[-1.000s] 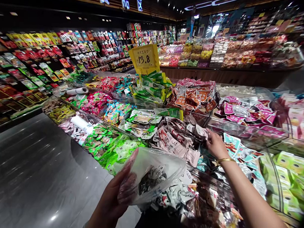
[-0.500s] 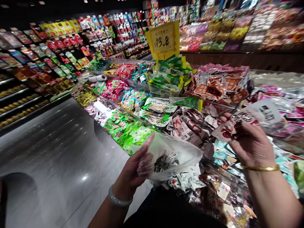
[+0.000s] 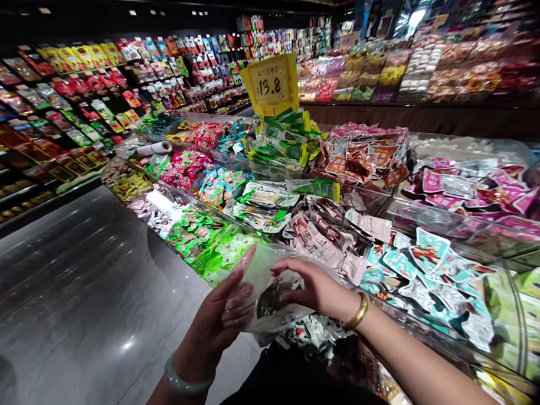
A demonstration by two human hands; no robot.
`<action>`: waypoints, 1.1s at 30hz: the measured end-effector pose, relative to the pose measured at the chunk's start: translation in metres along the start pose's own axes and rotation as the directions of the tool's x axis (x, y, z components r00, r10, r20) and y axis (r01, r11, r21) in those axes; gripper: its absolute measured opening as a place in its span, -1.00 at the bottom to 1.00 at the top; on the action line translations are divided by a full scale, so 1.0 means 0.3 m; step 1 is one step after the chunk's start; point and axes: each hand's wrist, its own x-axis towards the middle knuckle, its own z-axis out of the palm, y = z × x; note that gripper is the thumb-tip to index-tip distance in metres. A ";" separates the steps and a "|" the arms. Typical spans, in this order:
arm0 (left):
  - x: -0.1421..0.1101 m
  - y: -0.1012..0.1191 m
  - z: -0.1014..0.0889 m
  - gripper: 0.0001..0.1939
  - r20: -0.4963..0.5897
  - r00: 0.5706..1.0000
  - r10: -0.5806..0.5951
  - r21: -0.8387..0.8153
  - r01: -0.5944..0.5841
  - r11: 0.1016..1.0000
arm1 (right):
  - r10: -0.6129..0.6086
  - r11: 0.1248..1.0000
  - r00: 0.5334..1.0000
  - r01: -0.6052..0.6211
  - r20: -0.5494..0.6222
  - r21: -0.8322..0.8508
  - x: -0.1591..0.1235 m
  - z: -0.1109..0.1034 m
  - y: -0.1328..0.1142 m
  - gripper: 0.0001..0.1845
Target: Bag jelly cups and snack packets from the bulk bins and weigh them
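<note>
My left hand [image 3: 212,324] grips the near edge of a thin clear plastic bag [image 3: 267,270] that holds several small snack packets [image 3: 273,297]. My right hand [image 3: 313,287], a gold bangle on its wrist, reaches into the bag's mouth with its fingers curled over the packets; whether they still hold one I cannot tell. Just beyond the bag lies a heap of white and red snack packets [image 3: 315,236] in an open bin.
A long display counter [image 3: 429,341] of clear bins with loose snack packets runs from left to right. A yellow price sign [image 3: 270,84] reading 13.8 stands at its middle. Rolls of plastic bags [image 3: 154,148] lie on it. Shelves of packets line the left wall beyond a glossy grey floor [image 3: 72,290].
My right hand lifted white and red packets from the heap, carried them left and down, and is now inside the bag's mouth. The left hand kept holding the bag.
</note>
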 end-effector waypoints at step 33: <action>0.008 0.052 0.023 -0.40 -0.100 0.991 0.083 0.203 -0.062 0.977 | -0.041 0.821 0.993 -0.032 -0.114 -0.571 -0.029 -0.092 0.024 -0.72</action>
